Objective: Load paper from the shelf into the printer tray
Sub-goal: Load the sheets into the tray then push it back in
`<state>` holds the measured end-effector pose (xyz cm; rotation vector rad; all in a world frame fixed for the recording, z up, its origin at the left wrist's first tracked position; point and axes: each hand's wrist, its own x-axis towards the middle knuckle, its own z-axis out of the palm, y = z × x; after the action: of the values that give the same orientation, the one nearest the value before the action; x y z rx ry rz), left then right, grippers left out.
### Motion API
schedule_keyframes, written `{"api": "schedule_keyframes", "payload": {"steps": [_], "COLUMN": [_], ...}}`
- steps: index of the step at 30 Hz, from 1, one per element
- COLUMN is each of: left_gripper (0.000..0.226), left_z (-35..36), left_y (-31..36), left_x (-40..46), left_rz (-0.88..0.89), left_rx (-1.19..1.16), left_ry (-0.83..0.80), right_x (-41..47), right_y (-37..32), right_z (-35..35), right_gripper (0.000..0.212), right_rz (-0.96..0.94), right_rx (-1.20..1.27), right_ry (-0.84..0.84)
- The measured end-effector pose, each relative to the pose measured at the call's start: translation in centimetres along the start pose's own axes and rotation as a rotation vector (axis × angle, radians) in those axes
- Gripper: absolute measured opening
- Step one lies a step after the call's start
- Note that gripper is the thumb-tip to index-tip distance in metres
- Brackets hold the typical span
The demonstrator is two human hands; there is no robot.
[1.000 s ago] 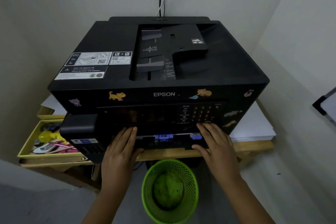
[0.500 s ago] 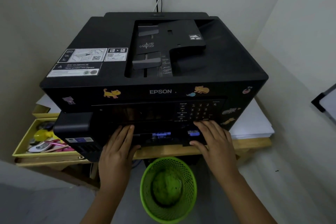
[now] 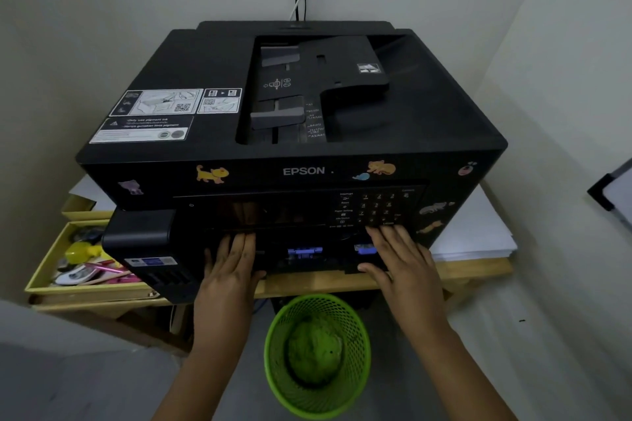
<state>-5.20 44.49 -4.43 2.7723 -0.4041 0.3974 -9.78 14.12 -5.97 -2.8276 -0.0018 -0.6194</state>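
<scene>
Little has moved since a second ago: your view has crept closer, and both hands remain flat on the printer point(image 3: 290, 133) front. Your left hand point(image 3: 229, 265) lies with fingers straight beside the ink tank box point(image 3: 143, 236); your right hand point(image 3: 402, 261) presses likewise, straight-fingered, under the keypad point(image 3: 376, 208); neither grasps anything. Push evenly on both sides so the tray point(image 3: 304, 258) seats square. The paper point(image 3: 478, 232) sits on the bench point(image 3: 472, 272), right of the printer. Room is tight: yellow trays point(image 3: 51, 270) left, green bin point(image 3: 318, 352) right below, wall close right.
</scene>
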Motion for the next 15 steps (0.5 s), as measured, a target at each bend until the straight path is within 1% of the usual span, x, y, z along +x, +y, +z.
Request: {"api": "schedule_keyframes", "payload": {"steps": [3,6,10,13,15], "left_gripper": [0.079,0.077,0.065,0.049,0.048], "left_z": [0.1,0.1,0.6,1.2,1.3], "left_y": [0.2,0.3,0.7,0.7,0.8], "left_x": [0.1,0.0,0.4,0.8,0.8], "left_rz": [0.001,0.010,-0.031,-0.068,-0.081], "left_rx": [0.052,0.085,0.079,0.041,0.041], "left_ry": [-0.023,-0.007,0.054,0.116,0.138], "right_x": [0.0,0.0,0.4,1.0,1.1], "right_y": [0.0,-0.1,-0.7,-0.9,-1.1], "right_z": [0.2,0.1,0.6,1.0,1.1], "right_gripper": [0.063,0.062,0.054,0.050,0.047], "right_rz": [-0.003,-0.001,0.048,0.073,0.070], "right_rx": [-0.023,-0.042,-0.036,-0.057,-0.060], "right_ry": [0.019,0.044,0.081,0.094,0.104]}}
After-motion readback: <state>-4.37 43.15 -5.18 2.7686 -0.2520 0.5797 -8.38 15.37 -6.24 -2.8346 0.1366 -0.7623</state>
